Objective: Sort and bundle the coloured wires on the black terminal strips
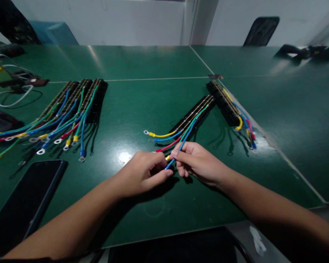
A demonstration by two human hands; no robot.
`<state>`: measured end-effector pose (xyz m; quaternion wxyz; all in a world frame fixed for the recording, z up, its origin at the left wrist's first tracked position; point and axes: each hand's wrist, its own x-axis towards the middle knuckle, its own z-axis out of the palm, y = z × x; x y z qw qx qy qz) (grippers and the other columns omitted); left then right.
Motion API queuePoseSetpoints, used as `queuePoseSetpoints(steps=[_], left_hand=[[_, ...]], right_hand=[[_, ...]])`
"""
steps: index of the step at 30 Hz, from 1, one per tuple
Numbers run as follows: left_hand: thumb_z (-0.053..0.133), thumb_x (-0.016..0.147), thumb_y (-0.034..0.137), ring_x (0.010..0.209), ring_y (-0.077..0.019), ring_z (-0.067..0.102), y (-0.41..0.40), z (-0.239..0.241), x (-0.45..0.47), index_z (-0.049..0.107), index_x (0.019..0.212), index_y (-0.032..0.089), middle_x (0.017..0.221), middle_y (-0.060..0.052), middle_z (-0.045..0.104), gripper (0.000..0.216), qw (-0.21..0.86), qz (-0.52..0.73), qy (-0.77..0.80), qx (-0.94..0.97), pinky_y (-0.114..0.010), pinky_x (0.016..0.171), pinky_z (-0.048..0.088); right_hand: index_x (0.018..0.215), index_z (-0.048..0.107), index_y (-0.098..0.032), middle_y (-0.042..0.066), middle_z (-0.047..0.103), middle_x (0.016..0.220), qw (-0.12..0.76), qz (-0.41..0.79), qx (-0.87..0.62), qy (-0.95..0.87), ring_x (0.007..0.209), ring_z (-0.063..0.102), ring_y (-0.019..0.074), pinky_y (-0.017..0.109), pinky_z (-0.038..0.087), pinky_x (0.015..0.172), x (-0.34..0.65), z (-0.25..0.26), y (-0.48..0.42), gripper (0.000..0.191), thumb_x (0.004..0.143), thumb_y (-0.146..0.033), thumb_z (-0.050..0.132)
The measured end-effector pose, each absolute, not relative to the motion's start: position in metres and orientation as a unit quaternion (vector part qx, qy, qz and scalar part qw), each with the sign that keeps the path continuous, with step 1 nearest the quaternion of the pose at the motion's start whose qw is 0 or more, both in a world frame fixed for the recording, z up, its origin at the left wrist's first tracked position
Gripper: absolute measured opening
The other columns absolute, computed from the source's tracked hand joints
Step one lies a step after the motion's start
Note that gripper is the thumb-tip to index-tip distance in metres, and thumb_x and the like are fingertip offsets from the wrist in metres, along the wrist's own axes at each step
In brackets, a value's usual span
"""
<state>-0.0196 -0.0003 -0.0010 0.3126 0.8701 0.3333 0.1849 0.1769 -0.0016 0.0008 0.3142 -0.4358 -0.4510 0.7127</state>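
My left hand [150, 171] pinches the blue sleeved end of a blue wire [188, 133], close to the table's near side. Just right of it, my right hand [193, 159] grips the same wire between thumb and fingers. That wire runs up to a black terminal strip [192, 113] lying slantwise on the green table. From the same strip come a green wire [196, 116], a red wire [170, 145], and yellow and blue wires with ring terminals [146, 132] pointing left. The ring at the held wire's tip is hidden by my left fingers.
Several wired black strips [98, 98] lie together at the left, wires fanned toward me. Another wired strip [224, 106] lies right of the hands. A dark phone [30, 201] rests at the near left, below a white cable [15, 104]. The green table [142, 226] ends close in front of me.
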Motion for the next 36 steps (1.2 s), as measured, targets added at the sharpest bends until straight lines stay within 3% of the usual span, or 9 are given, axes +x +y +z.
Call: queuePoseSetpoints(steps=[6, 13, 20, 27, 36], left_hand=[[0.044, 0.093, 0.027, 0.053, -0.0081, 0.041, -0.0001, -0.0011, -0.0199, 0.055, 0.076, 0.015, 0.06, 0.004, 0.047, 0.024, 0.298, 0.172, 0.331, 0.879, -0.022, 0.053, 0.029], [0.052, 0.089, 0.032, 0.055, -0.0079, 0.046, -0.0001, -0.0005, -0.0199, 0.054, 0.077, 0.016, 0.063, 0.003, 0.053, 0.02, 0.322, 0.188, 0.327, 0.868, -0.02, 0.054, 0.031], [0.043, 0.093, 0.029, 0.051, -0.0083, 0.041, 0.001, 0.0, -0.0188, 0.055, 0.075, 0.015, 0.058, 0.004, 0.048, 0.026, 0.298, 0.172, 0.332, 0.879, -0.022, 0.052, 0.028], [0.049, 0.09, 0.032, 0.055, -0.0084, 0.046, 0.0001, 0.0, -0.0191, 0.055, 0.079, 0.015, 0.063, 0.003, 0.054, 0.021, 0.319, 0.174, 0.339, 0.868, -0.021, 0.054, 0.03], [0.043, 0.093, 0.029, 0.054, -0.009, 0.043, -0.0001, 0.0011, -0.0184, 0.054, 0.076, 0.015, 0.06, 0.003, 0.05, 0.024, 0.312, 0.164, 0.339, 0.872, -0.022, 0.054, 0.03]], right_hand=[[0.08, 0.052, -0.015, -0.005, 0.054, 0.053, 0.317, 0.714, -0.435, -0.448, 0.04, 0.051, 0.0053, 0.016, 0.038, 0.038, 0.1767, 0.002, -0.0023, 0.025, 0.08, -0.036, 0.066], [0.078, 0.052, -0.015, -0.006, 0.053, 0.053, 0.312, 0.716, -0.436, -0.447, 0.041, 0.051, 0.0053, 0.015, 0.039, 0.038, 0.1769, 0.0016, -0.0018, 0.025, 0.079, -0.035, 0.067], [0.078, 0.053, -0.015, -0.005, 0.053, 0.052, 0.307, 0.712, -0.439, -0.453, 0.042, 0.051, 0.0056, 0.016, 0.038, 0.039, 0.1775, 0.0019, -0.0029, 0.023, 0.082, -0.035, 0.064], [0.08, 0.052, -0.015, -0.005, 0.054, 0.053, 0.31, 0.717, -0.433, -0.449, 0.042, 0.051, 0.0057, 0.016, 0.039, 0.039, 0.1783, -0.0003, -0.0024, 0.02, 0.083, -0.033, 0.063], [0.079, 0.053, -0.015, -0.005, 0.054, 0.054, 0.313, 0.718, -0.429, -0.45, 0.041, 0.051, 0.0057, 0.016, 0.038, 0.038, 0.1776, 0.0012, -0.0024, 0.025, 0.08, -0.036, 0.067]])
